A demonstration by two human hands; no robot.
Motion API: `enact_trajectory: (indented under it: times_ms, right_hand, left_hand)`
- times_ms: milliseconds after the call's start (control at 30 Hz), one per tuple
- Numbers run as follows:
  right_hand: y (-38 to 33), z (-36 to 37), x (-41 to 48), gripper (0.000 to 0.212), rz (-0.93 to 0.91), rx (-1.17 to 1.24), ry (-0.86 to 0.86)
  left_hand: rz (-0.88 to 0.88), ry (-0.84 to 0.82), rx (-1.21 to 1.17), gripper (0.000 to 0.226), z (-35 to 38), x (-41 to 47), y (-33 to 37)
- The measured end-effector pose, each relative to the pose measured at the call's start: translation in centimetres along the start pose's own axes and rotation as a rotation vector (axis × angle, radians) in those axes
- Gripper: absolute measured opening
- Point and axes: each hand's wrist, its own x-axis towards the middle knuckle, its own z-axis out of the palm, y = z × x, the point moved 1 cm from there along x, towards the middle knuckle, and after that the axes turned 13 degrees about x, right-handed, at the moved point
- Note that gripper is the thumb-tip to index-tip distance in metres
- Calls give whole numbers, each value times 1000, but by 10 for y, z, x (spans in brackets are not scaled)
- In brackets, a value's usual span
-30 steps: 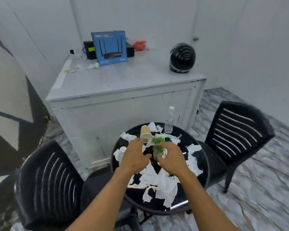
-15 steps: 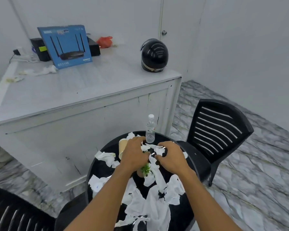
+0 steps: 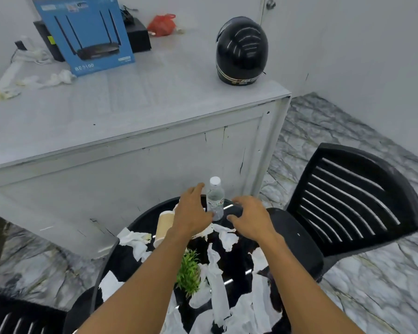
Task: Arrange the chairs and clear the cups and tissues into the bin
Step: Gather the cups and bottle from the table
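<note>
Torn white tissues (image 3: pixel 217 283) lie scattered over the round black table (image 3: pixel 140 220). A tan paper cup (image 3: pixel 164 227) lies on its side at the table's far left, partly hidden by my left wrist. My left hand (image 3: pixel 191 210) is spread just left of a small clear water bottle (image 3: pixel 215 201), its thumb close to the bottle's base and nothing held. To the right of the bottle my right hand (image 3: pixel 249 218) hovers with fingers spread, also holding nothing. One black slatted chair (image 3: pixel 348 196) stands at the table's right and another chair (image 3: pixel 15 319) at the lower left. No bin is in view.
A small green plant (image 3: pixel 188 271) stands mid-table between my forearms. Behind the table is a white counter (image 3: pixel 130 104) carrying a black helmet (image 3: pixel 241 49), a blue router box (image 3: pixel 85 34), a red bag (image 3: pixel 162 24) and crumpled tissues (image 3: pixel 58 78). Marble floor shows on the right.
Both hands left the green plant, which now stands on the table, and moved forward to either side of the water bottle. My view shifted closer and to the right.
</note>
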Motion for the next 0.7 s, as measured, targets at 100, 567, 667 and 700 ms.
enact_trajectory:
  times_ms: [100,567,667,700]
  right_hand:
    - [19,-7,23,39,22,-6,-38]
    - [6,-3,65,53,-54,12,-135]
    - [-36,12,58,52,-155,39,-155]
    - [-53,19,54,52,-194,50,-160]
  left_hand:
    - [-94,28,-89,97,17,28,11]
    - [-174,263,-334,48,-1,33,6]
    - [-179,375,-312,53,-46,10,-13]
    - [-178,419,-299,53,-61,-1,-22]
